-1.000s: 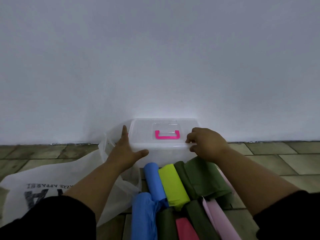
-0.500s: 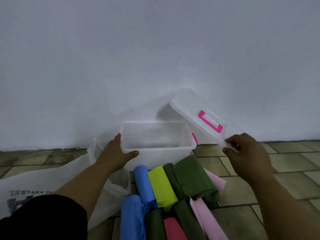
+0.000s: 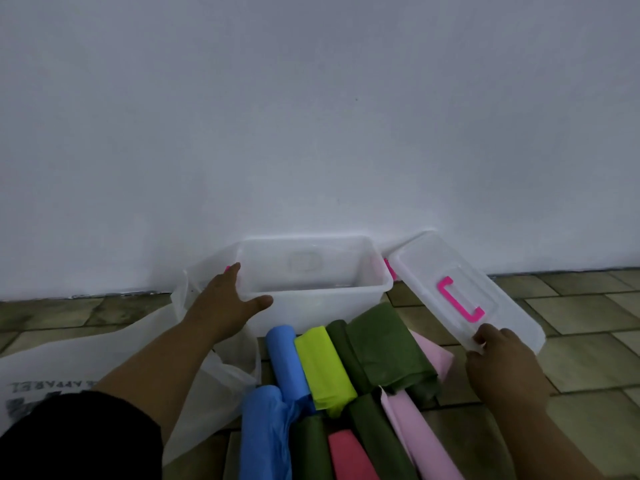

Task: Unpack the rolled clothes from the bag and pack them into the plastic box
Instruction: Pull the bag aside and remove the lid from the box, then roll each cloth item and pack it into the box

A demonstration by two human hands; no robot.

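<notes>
A clear plastic box (image 3: 313,296) stands open and empty on the tiled floor against the wall. My left hand (image 3: 225,306) grips its near left corner, thumb over the rim. My right hand (image 3: 502,365) holds the near edge of the clear lid (image 3: 426,268), which has a pink handle (image 3: 459,301) and lies low to the right of the box. Rolled clothes lie in front of the box: a blue roll (image 3: 285,362), a lime roll (image 3: 323,368), a dark green roll (image 3: 384,348), a pink roll (image 3: 433,355), a red roll (image 3: 346,455). A white bag (image 3: 114,362) lies slack on the left.
A plain white wall (image 3: 311,116) rises right behind the box. Bare floor tiles (image 3: 571,306) stretch to the right of the lid. My black sleeve (image 3: 79,438) fills the lower left corner.
The lid came off the box. My right hand swung it to the right and lowered it beside the box. My left hand stayed on the box's left corner.
</notes>
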